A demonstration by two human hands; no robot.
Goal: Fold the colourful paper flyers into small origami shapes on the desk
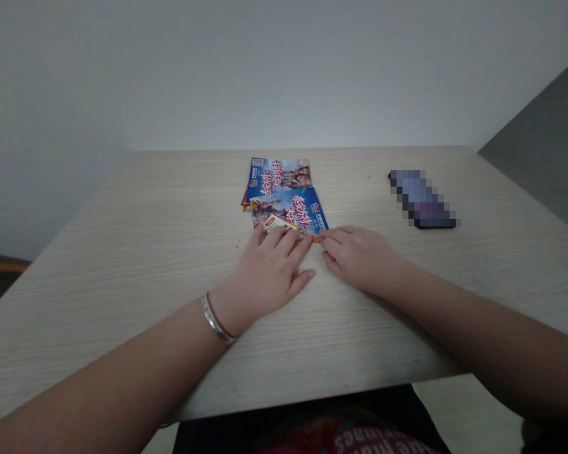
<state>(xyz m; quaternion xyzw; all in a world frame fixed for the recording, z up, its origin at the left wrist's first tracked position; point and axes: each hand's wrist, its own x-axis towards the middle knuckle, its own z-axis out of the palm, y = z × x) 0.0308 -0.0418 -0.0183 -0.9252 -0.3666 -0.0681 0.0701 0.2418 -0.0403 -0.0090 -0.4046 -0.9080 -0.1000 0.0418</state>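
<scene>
My left hand (273, 268) lies palm down with its fingers spread, their tips pressing the near edge of a blue printed leaflet (307, 211). One corner of that leaflet is folded over, showing a pale and orange underside (280, 222). My right hand (357, 255) rests at the leaflet's near right corner, its fingers bent together there; whether they pinch the paper is hard to see. Just behind, partly covered by the leaflet, lies another blue leaflet (281, 175) with a QR code and red-and-white lettering, on top of further papers with reddish edges.
A dark phone (423, 200), its screen blurred out, lies on the right of the pale wood-grain table (161, 239). A white wall (284, 75) stands behind the far edge. My lap is below the near edge.
</scene>
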